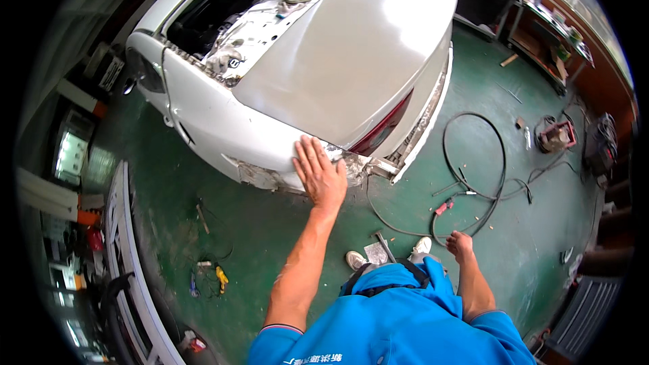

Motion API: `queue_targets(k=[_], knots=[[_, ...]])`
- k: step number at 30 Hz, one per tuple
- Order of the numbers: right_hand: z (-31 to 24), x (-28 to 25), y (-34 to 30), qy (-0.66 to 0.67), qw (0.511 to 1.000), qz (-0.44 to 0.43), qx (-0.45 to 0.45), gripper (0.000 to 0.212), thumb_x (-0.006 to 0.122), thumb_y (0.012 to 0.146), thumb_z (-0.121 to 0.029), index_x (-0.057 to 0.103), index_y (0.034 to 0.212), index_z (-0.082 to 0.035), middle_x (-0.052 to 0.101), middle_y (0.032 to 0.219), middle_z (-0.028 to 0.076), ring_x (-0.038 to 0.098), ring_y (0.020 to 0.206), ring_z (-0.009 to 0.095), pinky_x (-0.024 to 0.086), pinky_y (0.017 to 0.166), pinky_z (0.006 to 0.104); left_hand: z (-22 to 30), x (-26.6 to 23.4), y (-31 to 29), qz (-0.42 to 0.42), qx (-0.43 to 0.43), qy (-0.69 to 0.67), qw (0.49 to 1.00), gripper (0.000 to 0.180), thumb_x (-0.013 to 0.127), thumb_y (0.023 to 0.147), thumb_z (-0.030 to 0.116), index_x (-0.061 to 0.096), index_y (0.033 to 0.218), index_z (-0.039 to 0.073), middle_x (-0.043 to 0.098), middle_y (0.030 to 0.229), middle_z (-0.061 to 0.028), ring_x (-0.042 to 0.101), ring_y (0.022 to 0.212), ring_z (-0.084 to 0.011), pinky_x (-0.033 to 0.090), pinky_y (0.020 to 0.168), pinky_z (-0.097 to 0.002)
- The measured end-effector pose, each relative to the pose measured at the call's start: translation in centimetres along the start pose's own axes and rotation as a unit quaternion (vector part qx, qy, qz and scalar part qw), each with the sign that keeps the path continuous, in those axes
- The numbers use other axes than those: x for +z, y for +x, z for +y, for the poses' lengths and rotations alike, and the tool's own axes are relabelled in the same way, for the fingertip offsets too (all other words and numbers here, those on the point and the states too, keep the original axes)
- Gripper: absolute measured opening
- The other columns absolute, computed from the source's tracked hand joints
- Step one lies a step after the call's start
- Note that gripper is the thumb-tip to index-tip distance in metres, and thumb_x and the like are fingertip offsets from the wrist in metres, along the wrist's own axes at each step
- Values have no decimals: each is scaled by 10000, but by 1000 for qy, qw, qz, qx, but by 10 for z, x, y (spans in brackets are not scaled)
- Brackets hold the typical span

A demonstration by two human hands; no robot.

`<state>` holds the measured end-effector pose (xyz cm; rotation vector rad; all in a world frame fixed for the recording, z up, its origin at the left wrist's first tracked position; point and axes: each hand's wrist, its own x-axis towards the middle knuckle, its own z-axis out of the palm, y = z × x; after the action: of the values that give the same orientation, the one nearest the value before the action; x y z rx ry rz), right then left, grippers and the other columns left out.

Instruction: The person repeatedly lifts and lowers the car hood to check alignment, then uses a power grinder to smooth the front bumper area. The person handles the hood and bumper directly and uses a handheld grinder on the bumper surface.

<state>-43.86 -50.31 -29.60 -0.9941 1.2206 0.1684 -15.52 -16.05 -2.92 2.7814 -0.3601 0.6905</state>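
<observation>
My left hand (321, 174) lies flat, fingers stretched, on the rear corner of a white car body (223, 111), just above a torn, scraped edge (260, 174). Close by its fingertips is the red tail light (382, 128), below the closed trunk lid (324, 47). Down at my right side, my right hand (461, 247) hangs away from the car with its fingers curled in. Nothing shows in it. Between my shoes a hammer-like metal tool (385, 247) stands out beside a pale sheet (376, 253).
A black cable (503, 155) loops over the green floor at right, with a red-handled tool (444, 207) by it. Farther off stand a red machine (558, 136) and a cluttered cart (551, 34). A long pale metal frame (125, 243) and a yellow tool (222, 278) are at left.
</observation>
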Motion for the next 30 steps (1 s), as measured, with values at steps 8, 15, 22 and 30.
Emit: queue_targets(k=[8,15,22,30], knots=[[-23,-68,28,-104,993,-37,28,155,574,944,-208,595,934,-54,642,749,112,630,608,245,522,543,349,34,45,-132,-174,-60,-210,960,565,707,850,179,544,1364,8,551,1376,-218,515,1291,-374,397,1077,-492],[-67,-137,67,-135,989,-42,33,172,557,939,-192,552,854,-43,601,682,112,604,549,244,490,487,351,28,69,-111,-45,-364,-440,819,502,695,921,199,550,1325,-61,674,1197,-228,686,1063,-281,538,896,-352],[-138,-104,108,-81,994,-71,7,119,552,942,-192,531,888,-88,573,690,53,563,550,181,455,471,300,52,69,-37,58,-348,-525,775,476,681,955,234,553,1306,-60,686,1175,-173,663,1070,-220,519,918,-318],[-213,-137,124,-35,993,-109,-11,145,540,940,-193,514,836,-95,554,676,48,542,544,189,415,458,301,63,102,-10,113,-407,-550,721,270,645,990,212,642,1125,-22,668,1069,-23,569,969,-90,463,872,-265]])
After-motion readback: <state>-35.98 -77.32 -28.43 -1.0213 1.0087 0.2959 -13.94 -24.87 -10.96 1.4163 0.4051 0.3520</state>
